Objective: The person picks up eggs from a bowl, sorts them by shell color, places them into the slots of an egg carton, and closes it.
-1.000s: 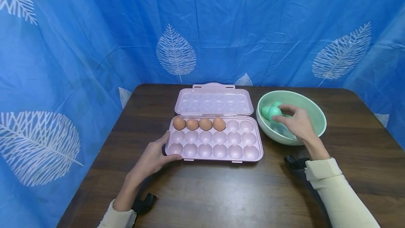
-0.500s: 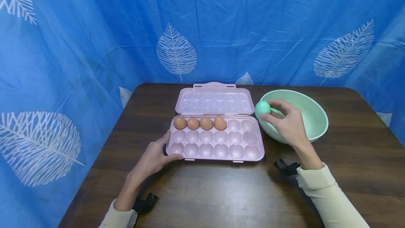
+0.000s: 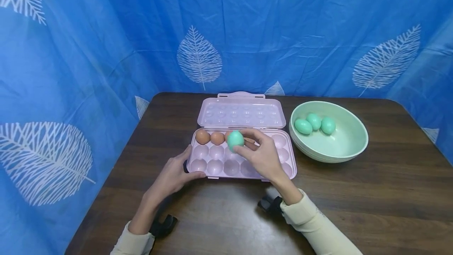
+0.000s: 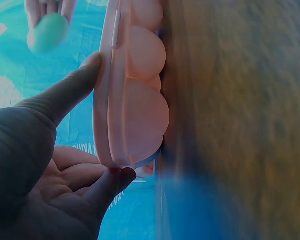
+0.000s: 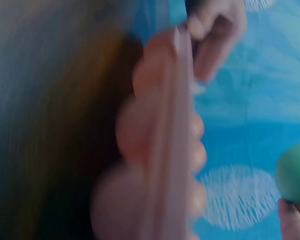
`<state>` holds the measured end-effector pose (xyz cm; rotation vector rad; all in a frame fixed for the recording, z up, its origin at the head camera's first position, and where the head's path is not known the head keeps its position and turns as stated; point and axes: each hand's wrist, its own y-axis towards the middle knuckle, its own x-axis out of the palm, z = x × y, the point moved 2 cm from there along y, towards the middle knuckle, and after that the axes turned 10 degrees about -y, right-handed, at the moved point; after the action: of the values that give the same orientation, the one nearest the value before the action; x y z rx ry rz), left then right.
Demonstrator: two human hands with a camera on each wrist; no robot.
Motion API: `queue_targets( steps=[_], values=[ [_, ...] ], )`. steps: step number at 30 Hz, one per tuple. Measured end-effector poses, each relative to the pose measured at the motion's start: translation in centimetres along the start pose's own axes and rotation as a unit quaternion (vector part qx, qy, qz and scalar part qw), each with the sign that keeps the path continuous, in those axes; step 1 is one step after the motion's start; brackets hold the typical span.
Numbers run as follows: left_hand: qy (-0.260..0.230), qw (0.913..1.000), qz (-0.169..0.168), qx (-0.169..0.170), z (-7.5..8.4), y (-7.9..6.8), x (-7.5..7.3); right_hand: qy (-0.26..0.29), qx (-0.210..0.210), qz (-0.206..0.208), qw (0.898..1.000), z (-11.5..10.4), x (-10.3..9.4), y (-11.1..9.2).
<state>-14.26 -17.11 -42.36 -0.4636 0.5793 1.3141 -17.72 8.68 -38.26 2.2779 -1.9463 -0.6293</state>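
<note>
A lilac plastic egg tray [image 3: 215, 166] lies with its hinged lid [image 3: 241, 112] folded back behind it. Brown eggs [image 3: 203, 137] sit in its back row, partly hidden by my right hand [image 3: 264, 154]. That hand pinches a light green egg [image 3: 235, 141] between thumb and fingers, above the tray. My left hand [image 3: 172, 174] grips the tray's left end; the left wrist view shows the thumb on the rim and fingertips curled at the end wall. The held egg [image 4: 50, 34] also appears in that view, apart from the tray.
To the right of the tray stands a pale green bowl [image 3: 348, 141] holding 3 green eggs [image 3: 328, 125]. A blue curtain [image 3: 304, 30] with white leaf prints hangs behind the dark wooden table [image 3: 400, 192]. Black straps [image 3: 163, 225] are on both wrists.
My right hand has lifted a green egg out of the bowl and carried it left over the tray. My left hand keeps its hold on the tray's end.
</note>
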Motion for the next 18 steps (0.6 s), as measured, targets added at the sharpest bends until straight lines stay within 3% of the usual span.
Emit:
queue_targets(
  steps=[6,18],
  values=[
    [0.004,1.0000,0.005,0.004,-0.1,-0.1,0.0,0.009,0.013,-0.011,1.000,0.9,4.7,0.8],
    [0.001,0.9998,0.005,0.020,-0.1,-0.1,0.0,-0.095,0.022,-0.032,0.995,2.2,10.5,1.8]
  ],
)
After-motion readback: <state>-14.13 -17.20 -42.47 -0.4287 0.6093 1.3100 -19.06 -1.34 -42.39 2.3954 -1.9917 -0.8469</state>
